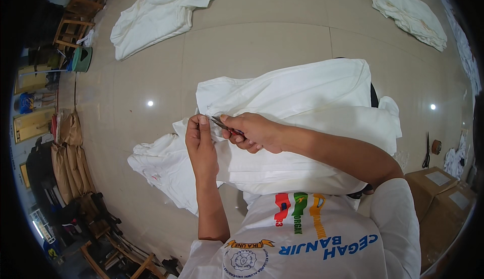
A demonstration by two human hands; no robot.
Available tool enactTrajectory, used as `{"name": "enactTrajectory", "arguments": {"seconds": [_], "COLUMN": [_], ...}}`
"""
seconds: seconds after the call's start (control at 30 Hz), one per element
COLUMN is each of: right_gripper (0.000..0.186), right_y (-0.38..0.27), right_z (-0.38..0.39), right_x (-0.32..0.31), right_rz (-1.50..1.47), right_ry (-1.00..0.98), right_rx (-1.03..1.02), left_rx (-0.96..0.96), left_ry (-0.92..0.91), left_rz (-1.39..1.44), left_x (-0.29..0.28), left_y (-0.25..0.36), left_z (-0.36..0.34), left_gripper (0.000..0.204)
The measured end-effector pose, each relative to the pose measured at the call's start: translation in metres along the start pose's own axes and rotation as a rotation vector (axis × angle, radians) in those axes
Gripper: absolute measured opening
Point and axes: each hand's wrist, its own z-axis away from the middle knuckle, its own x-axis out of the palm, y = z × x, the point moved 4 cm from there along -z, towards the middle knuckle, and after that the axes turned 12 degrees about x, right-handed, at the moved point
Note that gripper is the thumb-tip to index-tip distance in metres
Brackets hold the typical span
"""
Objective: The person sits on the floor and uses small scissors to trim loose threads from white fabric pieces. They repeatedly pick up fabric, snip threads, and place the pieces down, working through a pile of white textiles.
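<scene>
White garments (302, 87) lie heaped across my lap, with looser white cloth (156, 160) spilling onto the floor on the left. My left hand (201, 145) is closed, thumb and fingers pinching the white fabric near the upper-left edge of the heap. My right hand (254, 132) grips small dark thread snips (220, 123) with red on the handle. Their tips point left, close beside my left fingertips at the fabric; whether they touch a thread there is too small to tell.
Folded white piles (161, 21) lie ahead left and right (403, 11) on the tiled floor. Along the left stand brown paper sacks (75, 168), wooden stools (83, 1) and a green bucket (81, 59). At right are cardboard boxes (423, 193), long shears (427, 150) and a tape roll (436, 147).
</scene>
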Motion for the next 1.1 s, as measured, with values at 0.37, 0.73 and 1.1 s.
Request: {"name": "enactTrajectory", "arguments": {"seconds": [0.37,0.73,1.1], "right_gripper": [0.051,0.048,0.05], "right_y": [-0.002,-0.0021,0.0013], "right_z": [-0.0023,-0.0026,-0.0039], "right_x": [0.0005,-0.0008,0.0008], "right_rz": [-0.038,-0.032,0.016], "right_ry": [-0.003,0.024,0.025], "right_rx": [0.002,-0.033,0.018], "left_rx": [0.073,0.036,0.011], "left_ry": [-0.002,0.005,0.07], "left_rz": [-0.025,-0.027,0.051], "left_x": [0.0027,0.0034,0.0046], "left_y": [-0.0028,-0.0005,-0.0033], "left_z": [0.0025,0.0034,0.0024], "left_gripper": [0.021,0.022,0.023]}}
